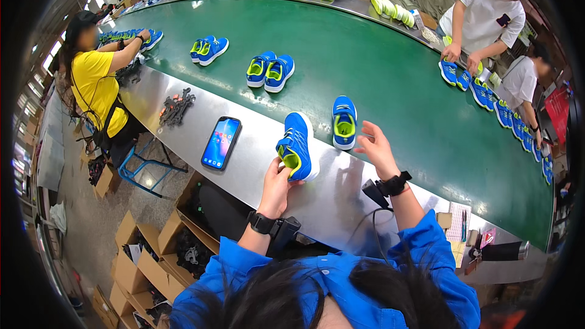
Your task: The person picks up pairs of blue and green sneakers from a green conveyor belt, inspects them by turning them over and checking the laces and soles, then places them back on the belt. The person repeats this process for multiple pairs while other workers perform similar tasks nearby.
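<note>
My left hand (277, 188) grips a blue sneaker (298, 136) by its heel, fingers at the lime-green collar. The toe points away from me, over the metal ledge and the edge of the green belt. To its right, a matching blue sneaker (344, 120) stands on the belt, its green-lined opening facing me. My right hand (378, 148) is just beside that second shoe with its fingers apart, holding nothing; I see a small gap between them. Left of the held shoe, a smartphone (221, 143) with a lit screen lies on the metal ledge.
Pairs of blue sneakers (270, 72) stand farther along the green belt (390, 49). Dark small parts (177, 108) lie heaped on the ledge. A person in yellow (96, 79) works at left; others work across. Open cardboard boxes (141, 254) sit below. Papers and a pen (464, 225) lie right.
</note>
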The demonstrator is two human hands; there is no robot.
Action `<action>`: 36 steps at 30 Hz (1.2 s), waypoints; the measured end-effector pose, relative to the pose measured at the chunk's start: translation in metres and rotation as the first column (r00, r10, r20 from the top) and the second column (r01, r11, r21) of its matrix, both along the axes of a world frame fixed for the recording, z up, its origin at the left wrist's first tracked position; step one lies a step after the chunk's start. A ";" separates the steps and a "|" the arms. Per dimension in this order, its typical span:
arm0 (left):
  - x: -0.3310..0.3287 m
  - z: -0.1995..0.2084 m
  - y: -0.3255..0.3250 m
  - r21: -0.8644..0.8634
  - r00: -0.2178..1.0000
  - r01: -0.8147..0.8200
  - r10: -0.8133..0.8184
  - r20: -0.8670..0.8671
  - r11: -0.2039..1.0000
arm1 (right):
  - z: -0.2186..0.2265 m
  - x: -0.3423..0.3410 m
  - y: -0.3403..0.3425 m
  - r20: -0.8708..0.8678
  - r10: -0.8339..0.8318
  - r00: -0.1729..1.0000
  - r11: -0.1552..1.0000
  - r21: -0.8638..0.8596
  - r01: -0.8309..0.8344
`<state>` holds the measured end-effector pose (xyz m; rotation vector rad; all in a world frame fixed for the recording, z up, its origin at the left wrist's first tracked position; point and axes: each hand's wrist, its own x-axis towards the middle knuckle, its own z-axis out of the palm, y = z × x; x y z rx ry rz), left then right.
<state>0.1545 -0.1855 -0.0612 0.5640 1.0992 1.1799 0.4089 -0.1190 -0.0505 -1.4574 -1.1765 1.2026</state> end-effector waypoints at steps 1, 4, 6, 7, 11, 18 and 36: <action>0.002 0.001 0.000 0.010 1.000 0.008 -0.008 0.005 1.000 | 0.003 -0.003 0.003 0.071 -0.049 0.996 0.999 0.018 0.048; 0.011 0.000 -0.003 0.001 0.995 -0.033 0.033 -0.089 0.999 | -0.022 -0.011 0.034 0.239 -0.062 0.969 0.986 -0.136 0.097; 0.013 -0.007 -0.007 0.030 0.983 -0.031 0.036 -0.178 0.999 | -0.034 -0.016 0.049 0.279 -0.052 0.959 0.973 -0.204 0.112; 0.011 -0.010 -0.008 0.056 0.973 -0.011 0.023 -0.228 0.998 | -0.041 -0.017 0.056 0.248 -0.053 0.967 0.966 -0.231 0.113; -0.004 -0.008 -0.018 0.036 0.986 -0.011 0.017 -0.163 0.999 | -0.025 -0.004 0.066 -0.136 -0.004 0.991 0.943 -0.331 -0.042; -0.010 0.004 -0.032 0.078 0.975 0.019 -0.001 -0.222 0.997 | 0.026 0.010 -0.043 -0.086 0.169 0.982 0.965 -0.187 -0.183; -0.002 0.025 -0.061 -0.007 0.936 0.295 -0.287 0.205 0.956 | 0.008 -0.015 -0.137 -0.657 0.061 0.751 0.921 -0.253 -0.295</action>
